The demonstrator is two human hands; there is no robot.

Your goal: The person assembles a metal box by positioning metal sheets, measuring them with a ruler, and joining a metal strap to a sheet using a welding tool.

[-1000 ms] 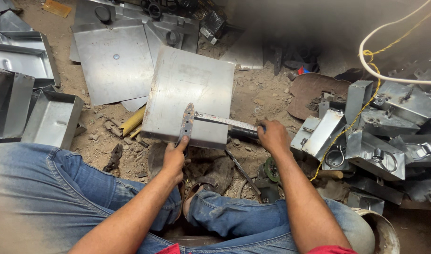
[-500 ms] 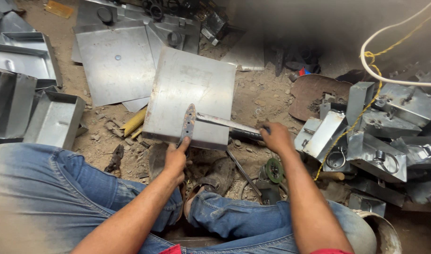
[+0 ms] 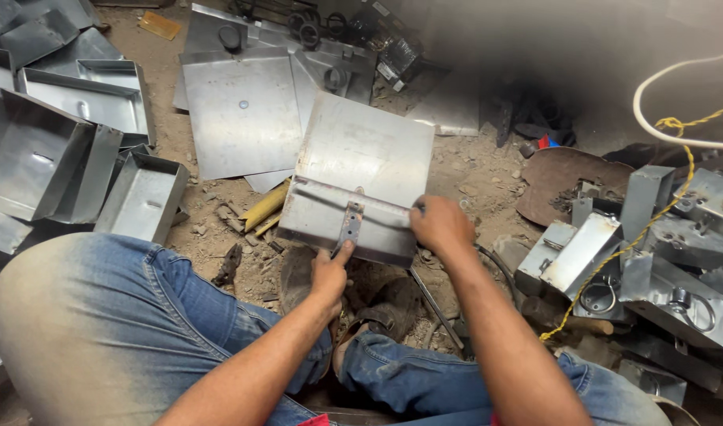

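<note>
While the left hand point(image 3: 327, 272) pinches a small metal strip point(image 3: 350, 223) against the folded steel sheet point(image 3: 361, 177) at twelve o'clock from the knees, the right hand point(image 3: 439, 225) grips a thin tool, probably lining it up; next needs steady holding.

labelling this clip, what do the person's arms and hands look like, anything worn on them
Both forearms are bare, with no sleeves in view. The left hand and right hand wear no gloves; no rings, watch or bands are visible. Blue jeans cover the legs.
</note>
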